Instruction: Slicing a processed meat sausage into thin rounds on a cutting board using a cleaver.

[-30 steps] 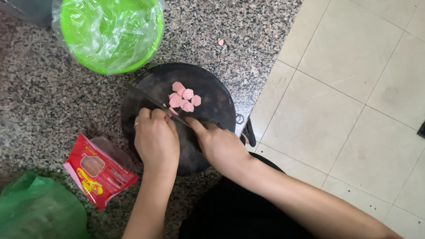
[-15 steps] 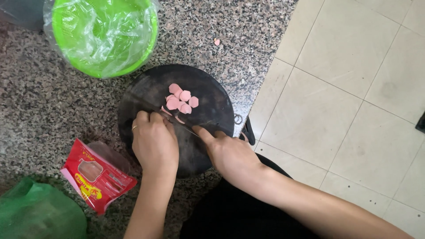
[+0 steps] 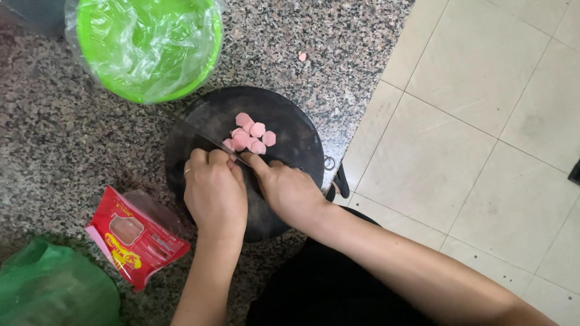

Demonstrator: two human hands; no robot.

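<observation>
Both hands work close together on a round black cutting board [image 3: 284,121] lying at the edge of the speckled granite worktop [image 3: 72,151]. The left hand [image 3: 214,196] is curled, fingers tucked, pressing down whatever is being cut; the item itself is hidden beneath it. The right hand [image 3: 290,190] is closed on a knife [image 3: 205,140], blade laid against the left knuckles as a guide. Cut pink sausage slices [image 3: 251,137] lie heaped just beyond the blade. A red opened packet [image 3: 136,238] lies near the left wrist; a green plastic-lined basin [image 3: 145,45] stands beyond the board.
</observation>
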